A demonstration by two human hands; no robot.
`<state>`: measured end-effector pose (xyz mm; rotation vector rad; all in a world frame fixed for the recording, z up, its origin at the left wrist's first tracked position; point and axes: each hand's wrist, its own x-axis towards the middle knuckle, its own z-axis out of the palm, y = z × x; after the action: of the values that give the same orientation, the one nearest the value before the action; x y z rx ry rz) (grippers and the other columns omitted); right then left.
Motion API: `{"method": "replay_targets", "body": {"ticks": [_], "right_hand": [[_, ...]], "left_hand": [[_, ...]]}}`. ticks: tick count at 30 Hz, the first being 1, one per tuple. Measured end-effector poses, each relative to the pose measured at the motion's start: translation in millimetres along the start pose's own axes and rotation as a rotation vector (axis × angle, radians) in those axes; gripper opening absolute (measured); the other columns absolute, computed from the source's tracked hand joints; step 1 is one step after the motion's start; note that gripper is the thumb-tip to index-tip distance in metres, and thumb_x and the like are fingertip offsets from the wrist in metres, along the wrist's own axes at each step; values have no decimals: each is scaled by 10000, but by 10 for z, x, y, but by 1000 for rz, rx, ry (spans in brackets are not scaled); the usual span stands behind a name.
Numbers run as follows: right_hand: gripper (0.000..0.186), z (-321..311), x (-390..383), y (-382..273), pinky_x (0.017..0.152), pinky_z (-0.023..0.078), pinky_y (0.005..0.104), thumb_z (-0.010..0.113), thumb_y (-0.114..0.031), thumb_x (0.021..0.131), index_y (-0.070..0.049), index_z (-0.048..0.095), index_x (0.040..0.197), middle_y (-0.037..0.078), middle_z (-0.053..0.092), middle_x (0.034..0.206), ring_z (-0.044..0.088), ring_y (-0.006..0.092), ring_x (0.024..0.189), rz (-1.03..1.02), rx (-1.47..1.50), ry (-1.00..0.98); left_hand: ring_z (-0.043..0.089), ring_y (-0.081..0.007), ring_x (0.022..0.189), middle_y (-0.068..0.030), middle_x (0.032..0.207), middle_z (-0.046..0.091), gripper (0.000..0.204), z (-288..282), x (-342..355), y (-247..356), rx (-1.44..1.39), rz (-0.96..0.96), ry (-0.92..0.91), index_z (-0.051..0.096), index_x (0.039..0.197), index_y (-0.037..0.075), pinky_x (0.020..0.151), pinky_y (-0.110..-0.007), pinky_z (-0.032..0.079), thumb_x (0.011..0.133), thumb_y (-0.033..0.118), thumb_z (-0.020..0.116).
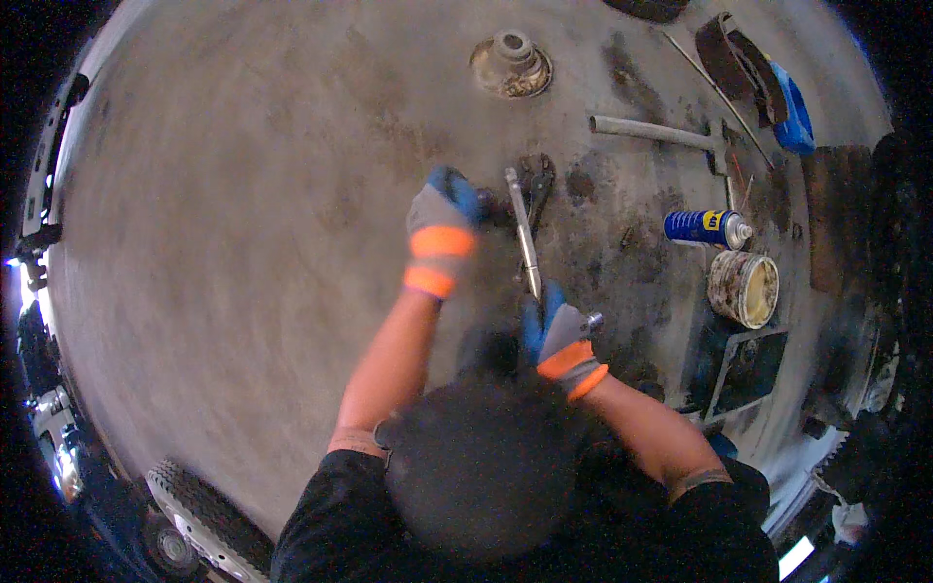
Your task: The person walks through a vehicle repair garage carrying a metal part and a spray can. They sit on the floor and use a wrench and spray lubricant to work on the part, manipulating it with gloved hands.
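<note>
My gloved left hand [447, 209] is closed, its fingers curled towards a dark round piece [490, 202] that is mostly hidden. To the right stands a long silver bar-shaped tool [523, 228], running from near the left hand down to my gloved right hand [560, 332]. That hand is closed around its lower end. A small shiny metal end [595, 320] sticks out on the right hand's outer side; whether it belongs to the same tool, I cannot tell. Just behind the bar lies a dark metal part [539, 180] with two arms, partly covered.
A dirty flanged hub [512, 63] sits on the concrete floor ahead. Rightward lie a grey pipe [651, 130], a thin rod [714, 92], a curved brown band [739, 63], a blue container [793, 109], a blue spray can [702, 227] and a grimy tin [744, 289]. A tyre [209, 515] is lower left.
</note>
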<state>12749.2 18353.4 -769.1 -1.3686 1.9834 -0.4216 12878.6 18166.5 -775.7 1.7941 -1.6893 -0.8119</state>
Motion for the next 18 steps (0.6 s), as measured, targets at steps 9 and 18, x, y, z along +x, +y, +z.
{"method": "replay_targets", "body": {"ticks": [9,18], "right_hand": [[344,-622,359,-552,488,455,290,734,-161,760,-23,532,1002,64,613,810,559,132,629,138,686,193],[526,-818,427,-644,748,533,323,801,-76,658,-11,486,1075,113,622,996,613,193,888,-199,813,272]], "left_hand": [[587,-140,689,-69,768,646,222,-234,-184,424,-578,72,-121,637,832,1,650,-277,475,834,111,444],[561,-106,729,-80,781,647,201,-363,-311,669,-631,177,-372,637,929,-16,678,-293,479,851,90,485]]}}
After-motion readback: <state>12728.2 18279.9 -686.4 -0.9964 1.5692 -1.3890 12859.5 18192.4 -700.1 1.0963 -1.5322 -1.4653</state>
